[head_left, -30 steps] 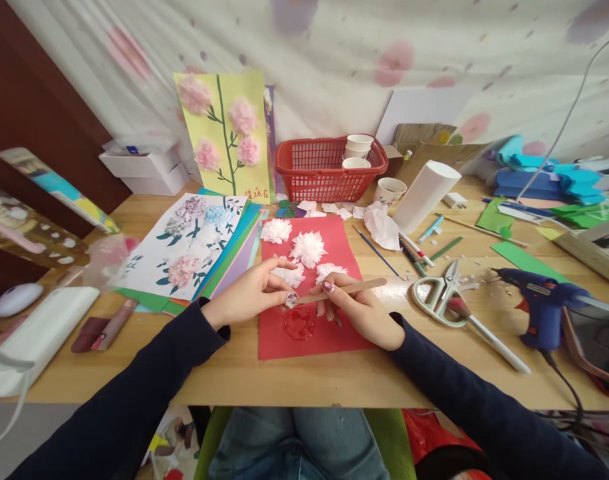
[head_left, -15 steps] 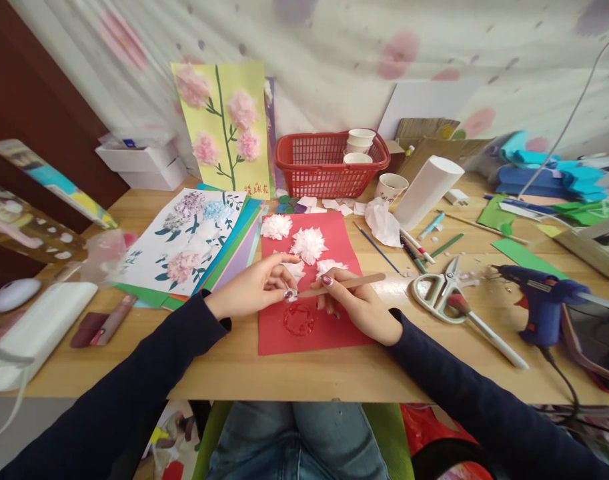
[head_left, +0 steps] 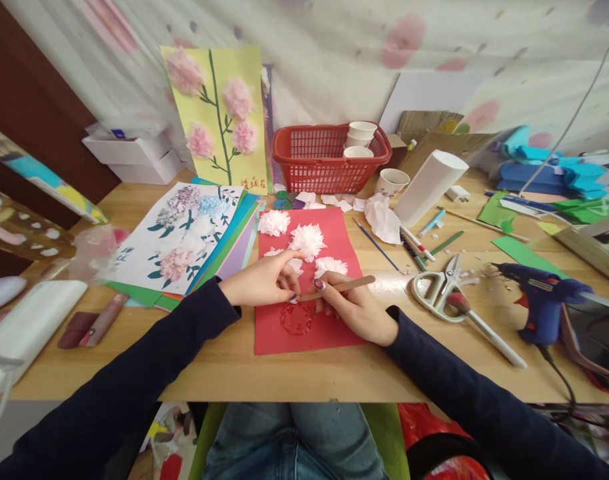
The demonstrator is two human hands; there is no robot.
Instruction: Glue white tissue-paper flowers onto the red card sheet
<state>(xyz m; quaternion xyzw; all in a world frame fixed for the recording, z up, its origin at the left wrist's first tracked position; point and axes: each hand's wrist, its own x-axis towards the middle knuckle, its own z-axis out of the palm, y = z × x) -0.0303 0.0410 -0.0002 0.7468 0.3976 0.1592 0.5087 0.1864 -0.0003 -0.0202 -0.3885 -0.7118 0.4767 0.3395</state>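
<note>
Over the red sheet of paper (head_left: 334, 230), my right hand (head_left: 357, 312) is closed around a wooden craft stick (head_left: 358, 283), whose other end points left to my left hand. The fingertips of my left hand (head_left: 261, 279) are pinched on a small piece of white tissue paper (head_left: 293, 299), mostly hidden, at the stick's left end. Just below them a ring of glossy glue (head_left: 297, 319) shows on the red sheet. Fluffy white paper flowers (head_left: 307, 241) sit on its upper part, some partly covered by my hands.
Left lie a flower picture (head_left: 149, 230) and coloured sheets. Behind stand a red basket (head_left: 324, 170) with paper cups and a yellow flower picture (head_left: 219, 120). Scissors (head_left: 437, 297), a brush (head_left: 494, 337) and a blue glue gun (head_left: 539, 300) with its cord are right.
My left hand has shifted slightly right and down, closer to my right hand and the glue ring. The craft stick's left end now meets the left fingertips. The view has moved a little.
</note>
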